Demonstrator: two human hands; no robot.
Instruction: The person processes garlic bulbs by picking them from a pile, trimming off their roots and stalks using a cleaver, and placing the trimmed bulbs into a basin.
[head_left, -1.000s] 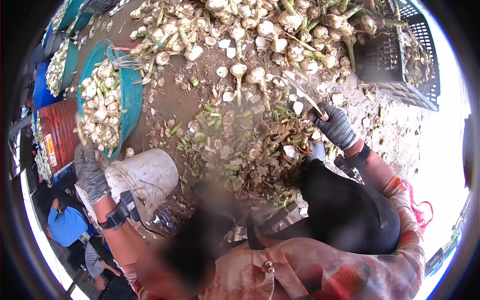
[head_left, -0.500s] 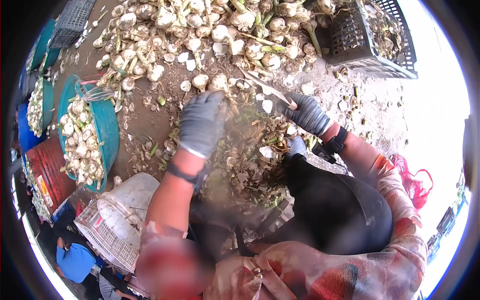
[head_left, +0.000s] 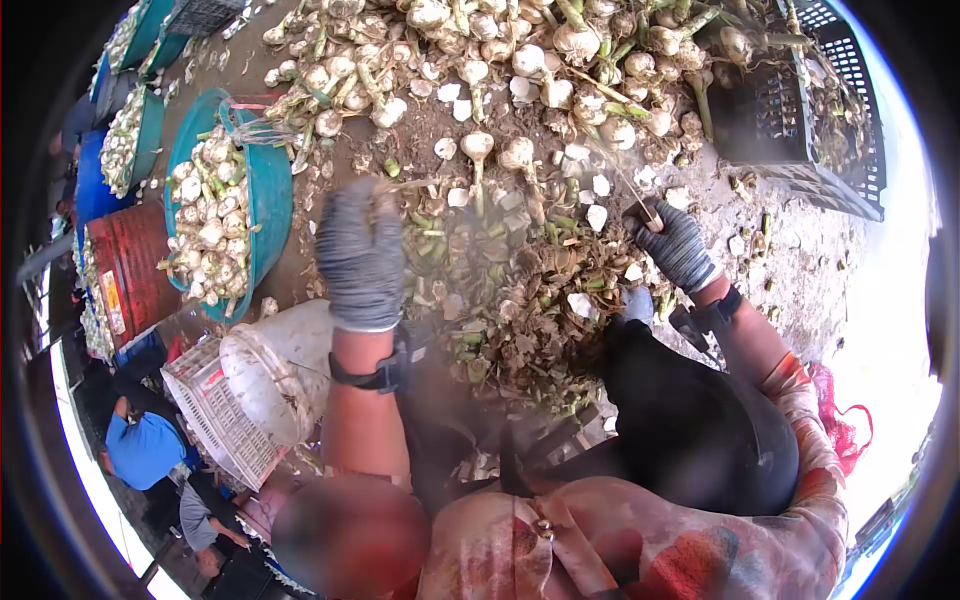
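My left hand [head_left: 362,258], in a grey glove, is raised between the teal tub [head_left: 270,215] and the peelings [head_left: 515,300]. Its fingers are bent together, and a thin, pale stalk-like piece shows beside the fingertips; what they grip is blurred. On the right, my gloved right hand [head_left: 676,245] is closed round the handle of a knife [head_left: 632,190], its thin blade pointing up and left. Two garlic bulbs with stems, one bulb [head_left: 477,146] and another bulb [head_left: 517,154], lie on the ground between my hands. Trimmed garlic [head_left: 212,225] fills the tub.
A large heap of garlic [head_left: 440,45] spreads across the top. At the upper right stands a black crate [head_left: 835,190]. To the left are a red tub [head_left: 130,265], a white bucket [head_left: 300,350] and a white basket [head_left: 225,415]. Other people [head_left: 145,448] sit at the lower left.
My left hand went from beside the teal tub to the bulbs, then back left to above the ground near the tub. My right hand keeps the knife. The view swung and returned.
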